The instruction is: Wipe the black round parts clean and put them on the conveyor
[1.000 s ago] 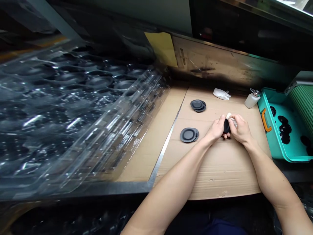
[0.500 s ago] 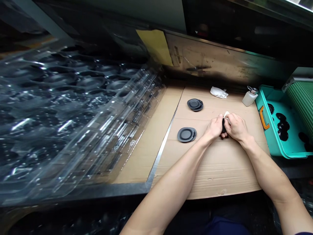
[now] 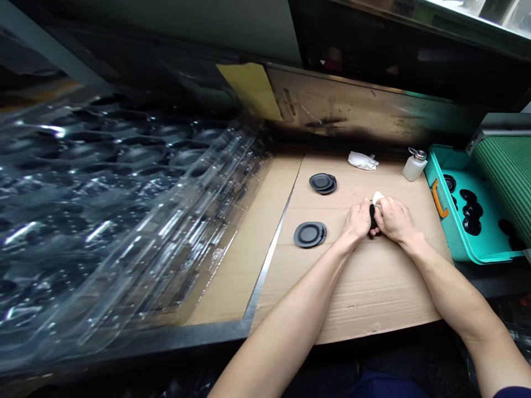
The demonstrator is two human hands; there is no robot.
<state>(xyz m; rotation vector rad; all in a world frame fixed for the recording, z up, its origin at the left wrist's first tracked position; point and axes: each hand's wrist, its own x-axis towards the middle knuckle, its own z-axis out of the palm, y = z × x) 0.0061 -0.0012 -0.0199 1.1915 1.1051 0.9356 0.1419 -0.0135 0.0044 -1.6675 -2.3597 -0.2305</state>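
Observation:
My left hand is closed around a small black part, which my fingers mostly cover. Pressed up against that part from the other side, my right hand pinches a white piece that looks like cloth or paper. Both hands meet low over the cardboard. To their left lie two small groups of flat black oval parts, one stack nearer me and another stack farther back. A crumpled white wipe lies beyond my hands, beside a white bottle with a metal top.
Clear plastic trays are piled high on the left, holding dark round parts. A teal bin with an orange handle and several black parts stands on the right, next to a green belt. Cardboard covers the table.
The view has shifted slightly, so everything sits a little farther left. My hands stay together on the black part, with little visible change in their grip.

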